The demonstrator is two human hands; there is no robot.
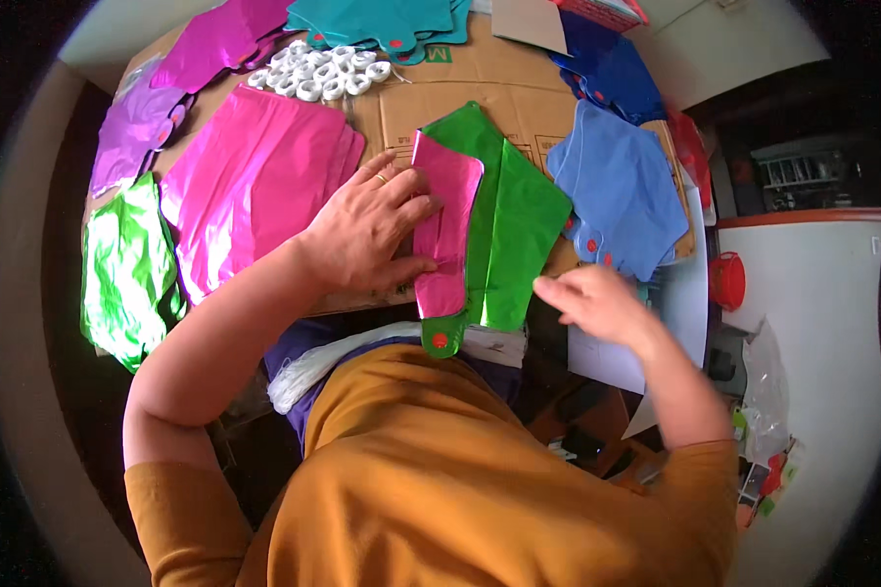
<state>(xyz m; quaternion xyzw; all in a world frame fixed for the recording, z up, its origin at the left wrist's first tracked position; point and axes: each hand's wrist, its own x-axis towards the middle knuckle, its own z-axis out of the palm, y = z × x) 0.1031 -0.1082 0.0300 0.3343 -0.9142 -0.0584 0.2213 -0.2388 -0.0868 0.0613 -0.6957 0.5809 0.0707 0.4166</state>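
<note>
My left hand [367,230] lies flat, fingers spread, pressing a folded pink foil balloon [447,220] onto a flat green foil balloon [511,220] on the cardboard-covered table [519,93]. The green balloon's neck with a red valve dot [440,339] hangs over the table's near edge. My right hand [597,301] hovers just right of the green balloon's lower edge, fingers loosely curled and pointing left, holding nothing.
A stack of pink foil balloons [250,181] lies left of my hand, with green [122,269] and purple [132,127] stacks beyond. Blue balloons [622,191] lie right, teal ones [382,22] at the back, near several white rings [318,70]. White string bundle [313,367] on my lap.
</note>
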